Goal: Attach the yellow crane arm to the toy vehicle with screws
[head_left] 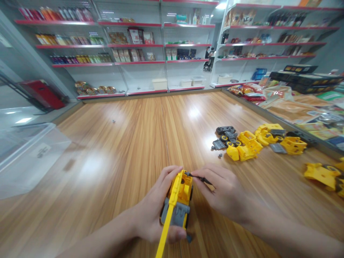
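Near the front of the wooden table, my left hand [153,211] is wrapped round a yellow toy construction truck [185,193] with a grey part and dark wheels. A long yellow boom [168,222] runs along the truck toward me. My right hand [223,190] pinches a small black screwdriver [203,179]. Its tip end is at the truck's far right edge, by a small grey piece [187,173]. Whether the tip sits in that piece is too small to tell. Just below my left thumb shows a bluish-grey bit [189,238], partly hidden.
Yellow toy parts [248,148] and dark wheeled pieces [228,136] lie to the right, more yellow parts [321,175] at the right edge. A clear plastic bin [29,157] stands left. Packaged goods [292,107] border the table's right; stocked shelves [134,44] line the back.
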`<action>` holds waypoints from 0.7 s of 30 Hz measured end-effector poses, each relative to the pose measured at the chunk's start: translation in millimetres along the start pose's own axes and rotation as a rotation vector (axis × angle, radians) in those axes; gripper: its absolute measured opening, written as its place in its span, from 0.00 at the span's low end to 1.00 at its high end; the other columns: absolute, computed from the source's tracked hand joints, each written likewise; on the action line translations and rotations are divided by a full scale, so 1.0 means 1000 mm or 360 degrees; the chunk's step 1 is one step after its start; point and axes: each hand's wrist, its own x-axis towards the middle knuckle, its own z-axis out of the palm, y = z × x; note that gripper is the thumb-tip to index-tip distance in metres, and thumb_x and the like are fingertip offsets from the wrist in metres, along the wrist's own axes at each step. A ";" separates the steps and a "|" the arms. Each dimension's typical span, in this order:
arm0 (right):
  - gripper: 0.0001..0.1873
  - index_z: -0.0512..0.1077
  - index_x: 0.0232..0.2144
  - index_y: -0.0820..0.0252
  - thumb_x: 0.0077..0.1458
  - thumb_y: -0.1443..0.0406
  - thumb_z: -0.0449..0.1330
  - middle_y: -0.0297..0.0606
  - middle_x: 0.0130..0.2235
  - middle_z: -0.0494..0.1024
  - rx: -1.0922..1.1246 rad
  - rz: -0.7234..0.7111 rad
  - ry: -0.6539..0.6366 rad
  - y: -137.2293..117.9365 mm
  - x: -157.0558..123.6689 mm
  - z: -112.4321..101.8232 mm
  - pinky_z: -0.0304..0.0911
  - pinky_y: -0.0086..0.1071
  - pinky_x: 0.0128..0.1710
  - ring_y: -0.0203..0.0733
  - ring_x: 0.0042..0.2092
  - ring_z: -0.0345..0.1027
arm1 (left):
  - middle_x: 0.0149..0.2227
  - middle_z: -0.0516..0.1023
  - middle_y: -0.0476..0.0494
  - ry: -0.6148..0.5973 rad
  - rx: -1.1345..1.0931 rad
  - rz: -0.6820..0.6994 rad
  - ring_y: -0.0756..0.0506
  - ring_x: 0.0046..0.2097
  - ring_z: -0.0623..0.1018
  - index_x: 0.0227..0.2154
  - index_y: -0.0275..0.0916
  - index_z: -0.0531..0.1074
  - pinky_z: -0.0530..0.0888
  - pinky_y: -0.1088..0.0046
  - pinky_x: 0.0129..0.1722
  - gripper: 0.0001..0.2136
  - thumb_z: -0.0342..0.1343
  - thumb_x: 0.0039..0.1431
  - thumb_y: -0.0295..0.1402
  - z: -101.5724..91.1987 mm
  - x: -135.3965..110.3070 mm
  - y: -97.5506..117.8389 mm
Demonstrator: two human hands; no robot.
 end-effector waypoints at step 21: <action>0.04 0.74 0.35 0.59 0.60 0.67 0.58 0.33 0.32 0.77 0.0127 0.0399 -0.0149 -0.002 0.006 -0.002 0.62 0.30 0.34 0.35 0.33 0.70 | 0.66 0.45 0.30 -0.0175 0.0024 0.0214 0.21 0.67 0.46 0.67 0.45 0.48 0.47 0.38 0.64 0.66 0.63 0.21 0.68 -0.005 0.001 0.000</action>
